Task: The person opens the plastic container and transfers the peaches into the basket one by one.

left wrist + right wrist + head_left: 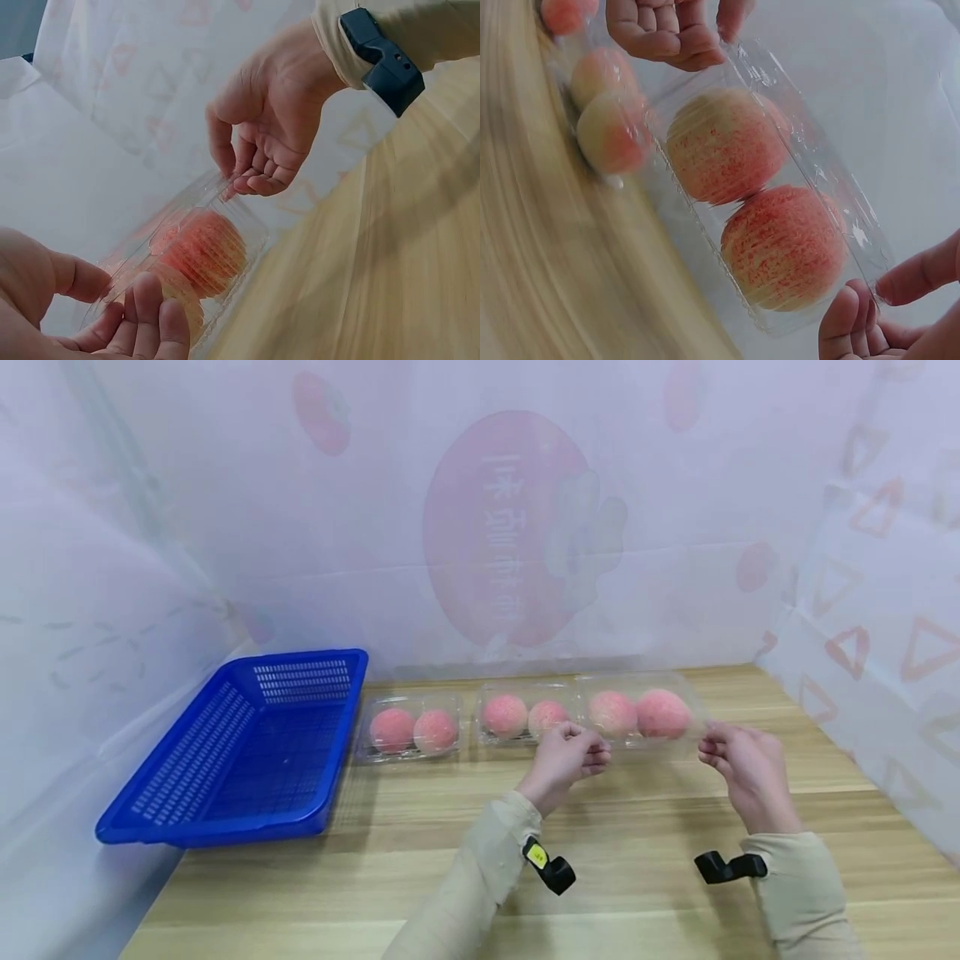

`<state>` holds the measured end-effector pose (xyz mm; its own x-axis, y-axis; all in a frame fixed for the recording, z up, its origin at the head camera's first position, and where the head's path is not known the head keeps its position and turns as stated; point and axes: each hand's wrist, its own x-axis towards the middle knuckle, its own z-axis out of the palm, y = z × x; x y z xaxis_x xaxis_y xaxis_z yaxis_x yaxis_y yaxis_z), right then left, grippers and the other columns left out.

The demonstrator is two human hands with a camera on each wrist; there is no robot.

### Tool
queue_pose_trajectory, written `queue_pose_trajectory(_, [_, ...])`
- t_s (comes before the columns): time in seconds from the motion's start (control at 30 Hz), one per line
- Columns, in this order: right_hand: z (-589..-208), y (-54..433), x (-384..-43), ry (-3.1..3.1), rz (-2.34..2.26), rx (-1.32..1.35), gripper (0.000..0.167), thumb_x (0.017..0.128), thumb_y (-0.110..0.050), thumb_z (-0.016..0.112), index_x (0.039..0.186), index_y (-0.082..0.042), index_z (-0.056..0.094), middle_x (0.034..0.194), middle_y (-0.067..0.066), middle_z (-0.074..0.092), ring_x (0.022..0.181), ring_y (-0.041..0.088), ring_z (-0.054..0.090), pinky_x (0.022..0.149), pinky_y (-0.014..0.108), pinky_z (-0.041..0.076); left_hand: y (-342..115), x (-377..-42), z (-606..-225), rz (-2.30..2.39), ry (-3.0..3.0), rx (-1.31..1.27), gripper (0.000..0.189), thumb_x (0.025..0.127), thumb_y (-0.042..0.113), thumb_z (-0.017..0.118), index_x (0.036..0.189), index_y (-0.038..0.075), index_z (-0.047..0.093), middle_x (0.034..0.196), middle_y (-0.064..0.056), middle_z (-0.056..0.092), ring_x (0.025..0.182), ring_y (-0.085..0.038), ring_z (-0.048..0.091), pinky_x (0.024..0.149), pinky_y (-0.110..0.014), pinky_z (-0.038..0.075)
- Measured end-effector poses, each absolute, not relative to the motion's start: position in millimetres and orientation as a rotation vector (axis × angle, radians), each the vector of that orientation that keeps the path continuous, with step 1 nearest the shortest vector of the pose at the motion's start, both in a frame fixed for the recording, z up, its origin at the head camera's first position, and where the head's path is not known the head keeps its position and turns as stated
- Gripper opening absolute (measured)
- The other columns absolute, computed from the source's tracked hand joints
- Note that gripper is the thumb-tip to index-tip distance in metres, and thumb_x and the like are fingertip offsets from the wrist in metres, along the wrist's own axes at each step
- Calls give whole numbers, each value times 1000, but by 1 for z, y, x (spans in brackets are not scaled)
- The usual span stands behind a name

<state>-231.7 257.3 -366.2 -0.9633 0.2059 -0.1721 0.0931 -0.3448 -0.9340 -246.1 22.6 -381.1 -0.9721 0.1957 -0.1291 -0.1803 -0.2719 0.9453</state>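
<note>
A clear plastic clamshell box (829, 169) with two pink-and-cream peaches (784, 247) inside is held between both hands. My left hand (566, 760) pinches one end of its edge between thumb and fingers. The opposite end is pinched by my right hand (746, 768). In the right wrist view the box looks raised off the tabletop, its lid over the peaches; whether the lid is fully fastened cannot be told. Just left of it, a second clear box (491, 692) with two peaches sits on the table, partly behind my left hand.
A third clear box (412, 702) with two peaches lies farther left on the wooden table (420, 877). Beside it stands a blue plastic basket (324, 793) with slotted walls. Printed white sheeting (360, 610) encloses the back and sides.
</note>
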Motion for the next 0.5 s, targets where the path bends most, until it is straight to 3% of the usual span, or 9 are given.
queue_pose_trajectory(0.2, [-356,228,-231,-1902,2394,-303,28,98,2,51,123,13,48,83,3,58,72,12,59,66,22,54,-9,-239,-376,2311,1747,29,7,96,2,53,97,-5,54,95,-21,64,81,-22,65,85,-41,55])
queue_pose_trajectory(0.5, [-352,206,-220,-2026,2481,-154,31,98,3,48,126,15,44,88,6,59,77,15,59,72,26,54,-56,-222,-364,2223,1781,61,9,99,5,52,99,-4,54,100,-22,63,87,-23,65,88,-42,54])
